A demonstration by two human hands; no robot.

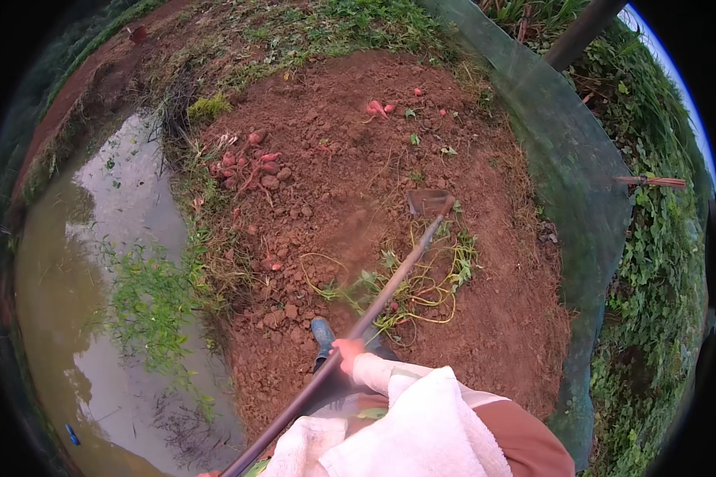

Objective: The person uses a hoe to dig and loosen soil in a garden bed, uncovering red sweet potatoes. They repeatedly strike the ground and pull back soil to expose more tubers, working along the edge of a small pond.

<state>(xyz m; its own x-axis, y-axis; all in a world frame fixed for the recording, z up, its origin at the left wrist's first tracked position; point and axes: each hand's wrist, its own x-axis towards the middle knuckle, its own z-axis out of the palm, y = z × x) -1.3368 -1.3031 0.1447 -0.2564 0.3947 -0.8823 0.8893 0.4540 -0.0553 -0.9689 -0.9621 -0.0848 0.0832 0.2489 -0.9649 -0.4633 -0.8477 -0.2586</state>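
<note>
My right hand [347, 353] is shut around the long wooden handle of a hoe [388, 292]. Only a sliver of my left hand [210, 474] shows at the bottom edge, against the lower handle; its fingers are mostly cut off. The hoe's metal blade [428, 203] is over the reddish soil ahead, slightly right of centre. Between blade and boots lie cut green vines [420, 298]. Reddish sweet potatoes [230, 167] are heaped at the left of the soil, and another small group [377, 108] lies farther ahead.
Water [137, 208] borders the soil on the left, with leafy plants [152, 310] along it. A green mesh fence [585, 197] runs down the right side, near a thick post [582, 36]. My blue boot [322, 335] stands on the soil. A pale towel [420, 426] hangs before my body.
</note>
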